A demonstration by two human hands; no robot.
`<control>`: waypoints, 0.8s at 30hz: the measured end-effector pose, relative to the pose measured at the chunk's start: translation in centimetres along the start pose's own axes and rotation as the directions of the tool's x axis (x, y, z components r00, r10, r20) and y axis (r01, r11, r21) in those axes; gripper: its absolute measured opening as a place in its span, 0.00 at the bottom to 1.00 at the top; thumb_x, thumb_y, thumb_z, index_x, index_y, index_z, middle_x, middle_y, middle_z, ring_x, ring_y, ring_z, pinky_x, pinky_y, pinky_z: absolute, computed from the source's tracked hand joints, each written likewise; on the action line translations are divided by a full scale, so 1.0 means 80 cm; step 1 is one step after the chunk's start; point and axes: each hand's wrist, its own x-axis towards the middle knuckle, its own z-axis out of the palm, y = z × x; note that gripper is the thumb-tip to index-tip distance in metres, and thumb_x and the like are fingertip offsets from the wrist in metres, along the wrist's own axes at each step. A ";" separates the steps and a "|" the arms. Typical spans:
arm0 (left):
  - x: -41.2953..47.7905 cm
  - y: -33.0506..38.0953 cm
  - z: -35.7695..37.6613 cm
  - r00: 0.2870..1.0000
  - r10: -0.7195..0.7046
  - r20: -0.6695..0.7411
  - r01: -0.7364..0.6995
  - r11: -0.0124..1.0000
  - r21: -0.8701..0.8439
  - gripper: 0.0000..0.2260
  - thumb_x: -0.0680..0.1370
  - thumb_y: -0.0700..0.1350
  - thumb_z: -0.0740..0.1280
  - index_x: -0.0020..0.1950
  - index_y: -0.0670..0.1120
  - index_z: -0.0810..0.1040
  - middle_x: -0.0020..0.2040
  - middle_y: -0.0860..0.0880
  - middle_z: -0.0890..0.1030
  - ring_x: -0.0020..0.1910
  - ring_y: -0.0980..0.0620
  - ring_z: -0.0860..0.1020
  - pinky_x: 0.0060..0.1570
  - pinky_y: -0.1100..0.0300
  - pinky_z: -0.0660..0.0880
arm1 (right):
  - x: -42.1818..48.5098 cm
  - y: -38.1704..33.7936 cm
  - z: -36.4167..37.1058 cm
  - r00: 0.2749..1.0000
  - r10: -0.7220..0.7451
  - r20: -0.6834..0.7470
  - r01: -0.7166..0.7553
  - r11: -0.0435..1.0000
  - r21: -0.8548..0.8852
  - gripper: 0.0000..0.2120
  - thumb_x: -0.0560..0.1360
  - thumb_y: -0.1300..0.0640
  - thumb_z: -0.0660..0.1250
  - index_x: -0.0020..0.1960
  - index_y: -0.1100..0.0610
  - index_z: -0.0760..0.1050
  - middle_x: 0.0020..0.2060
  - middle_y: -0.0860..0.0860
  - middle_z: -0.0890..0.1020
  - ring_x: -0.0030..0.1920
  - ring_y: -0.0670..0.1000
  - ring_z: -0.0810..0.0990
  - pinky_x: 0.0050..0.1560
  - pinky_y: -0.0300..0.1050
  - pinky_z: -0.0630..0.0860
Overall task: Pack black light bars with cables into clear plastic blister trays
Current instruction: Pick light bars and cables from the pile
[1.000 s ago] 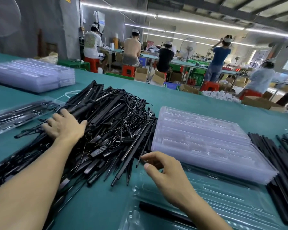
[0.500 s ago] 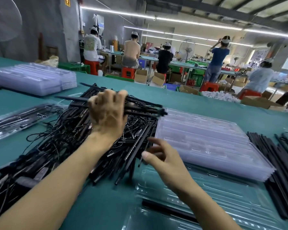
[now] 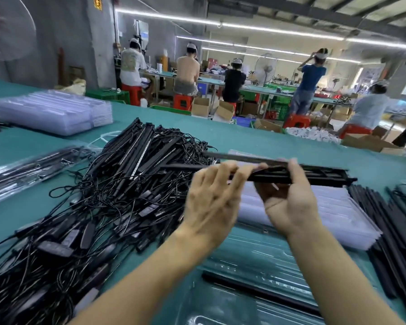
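The tangled heap of slim black light bars and thin cables (image 3: 117, 195) runs out of view at its near end; right of the heap, a stack of glossy clear plastic blister trays (image 3: 338, 207) sits half hidden behind the hands. Over the heap's right edge the right hand (image 3: 288, 202) curls round a bundle of rigid black bars (image 3: 326, 177); the blurred left hand (image 3: 209, 205) stretches fingers to it, grip unclear.

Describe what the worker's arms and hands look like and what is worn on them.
The left forearm and right forearm are bare to the frame edge, no sleeves showing. The left hand and right hand wear no gloves, ring, watch or wristband.
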 end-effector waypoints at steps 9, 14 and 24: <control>-0.069 -0.070 -0.022 0.913 -0.333 0.234 0.268 0.925 0.270 0.19 0.78 0.62 0.60 0.35 0.50 0.72 0.28 0.52 0.77 0.24 0.47 0.78 0.23 0.64 0.62 | 0.029 -0.142 -0.061 0.910 -0.333 -0.248 0.394 0.880 0.265 0.20 0.81 0.45 0.59 0.65 0.57 0.76 0.55 0.52 0.84 0.52 0.50 0.84 0.53 0.46 0.81; -0.032 -0.081 -0.049 0.900 -0.432 0.057 0.425 0.899 0.104 0.30 0.82 0.65 0.46 0.30 0.49 0.69 0.26 0.52 0.74 0.25 0.47 0.75 0.29 0.57 0.74 | 0.018 -0.159 -0.096 0.912 -0.314 -0.263 0.370 0.908 0.199 0.13 0.82 0.46 0.57 0.55 0.52 0.77 0.45 0.49 0.84 0.49 0.49 0.84 0.47 0.50 0.80; 0.108 0.031 -0.027 0.983 -0.107 -0.149 0.094 0.992 -0.087 0.24 0.84 0.56 0.54 0.33 0.46 0.73 0.28 0.46 0.74 0.28 0.40 0.74 0.29 0.58 0.60 | -0.069 -0.088 -0.021 0.852 0.422 0.310 -0.205 0.814 -0.544 0.22 0.69 0.40 0.67 0.52 0.57 0.81 0.44 0.60 0.84 0.15 0.39 0.59 0.16 0.31 0.60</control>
